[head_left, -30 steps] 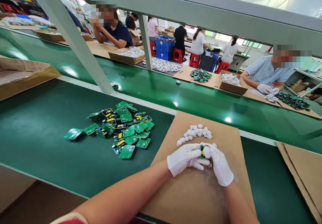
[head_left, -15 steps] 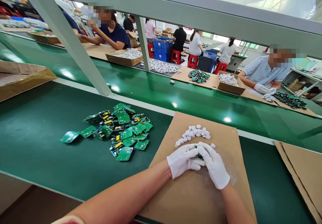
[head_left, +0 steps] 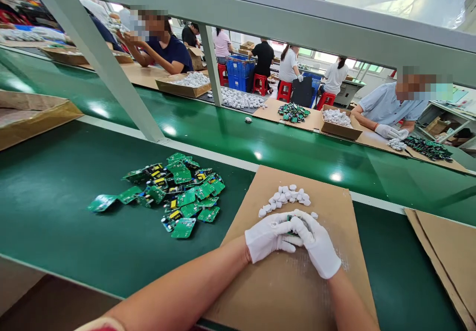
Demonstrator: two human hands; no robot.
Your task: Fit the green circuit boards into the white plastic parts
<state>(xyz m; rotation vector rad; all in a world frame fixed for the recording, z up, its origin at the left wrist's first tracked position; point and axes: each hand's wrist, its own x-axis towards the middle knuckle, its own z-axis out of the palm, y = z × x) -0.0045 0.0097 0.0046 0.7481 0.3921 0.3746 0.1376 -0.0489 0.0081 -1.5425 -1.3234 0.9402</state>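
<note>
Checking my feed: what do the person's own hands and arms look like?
The left hand and right hand wear plain white gloves that end at the wrists, no markings visible. Forearms are bare; a pale-edged red sleeve shows on the left.

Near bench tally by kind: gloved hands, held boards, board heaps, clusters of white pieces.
White-gloved left hand and right hand: 2
Green circuit board held in them, mostly hidden: 1
Heap of green circuit boards: 1
Arc-shaped cluster of small white pieces: 1
Total: 5
</note>
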